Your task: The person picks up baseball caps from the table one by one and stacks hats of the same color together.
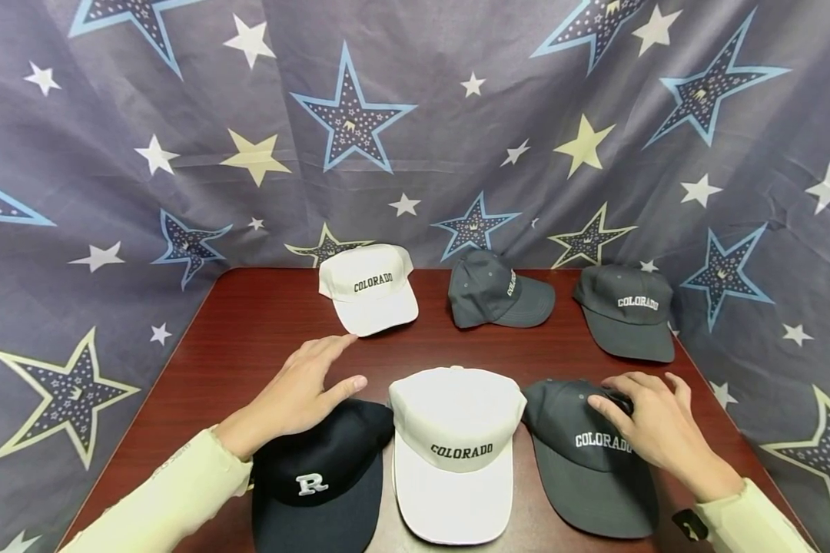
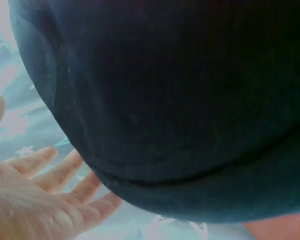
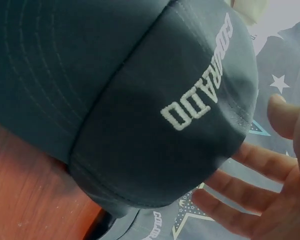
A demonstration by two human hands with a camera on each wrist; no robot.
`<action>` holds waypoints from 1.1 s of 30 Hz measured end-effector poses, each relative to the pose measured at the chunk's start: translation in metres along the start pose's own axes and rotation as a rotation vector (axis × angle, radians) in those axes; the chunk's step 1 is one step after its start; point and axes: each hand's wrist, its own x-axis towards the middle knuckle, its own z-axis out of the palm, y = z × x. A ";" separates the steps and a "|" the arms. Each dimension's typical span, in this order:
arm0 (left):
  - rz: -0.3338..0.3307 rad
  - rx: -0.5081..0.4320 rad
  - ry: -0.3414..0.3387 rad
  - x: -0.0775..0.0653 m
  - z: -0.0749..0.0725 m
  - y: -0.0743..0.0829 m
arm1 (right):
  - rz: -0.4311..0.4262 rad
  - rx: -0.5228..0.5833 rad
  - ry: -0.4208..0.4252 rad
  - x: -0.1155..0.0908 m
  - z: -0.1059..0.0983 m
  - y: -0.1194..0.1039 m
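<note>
Three baseball caps stand in the front row, brims toward me. My left hand, fingers extended and thumb apart, hovers over the back left of the black cap with a white R. In the left wrist view its fingers appear beyond the cap's dark crown. On the right, my right hand is at the crown of a dark grey COLORADO cap, fingers loosely bent. The right wrist view has its fingertips right at the crown's edge. Between both hands sits a white COLORADO cap.
Along the back of the reddish-brown table are another white cap, a dark grey cap turned sideways, and a second dark grey cap at the right. A star-patterned grey curtain hangs behind and at both sides.
</note>
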 end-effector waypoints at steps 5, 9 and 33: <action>-0.011 0.008 -0.004 0.008 -0.002 -0.004 | 0.004 0.017 0.008 0.002 -0.001 -0.003; -0.026 0.023 -0.004 0.020 -0.004 -0.011 | 0.005 0.031 0.026 0.003 -0.001 -0.004; -0.161 0.154 -0.085 0.105 -0.012 -0.050 | 0.015 0.098 0.053 0.003 -0.004 -0.010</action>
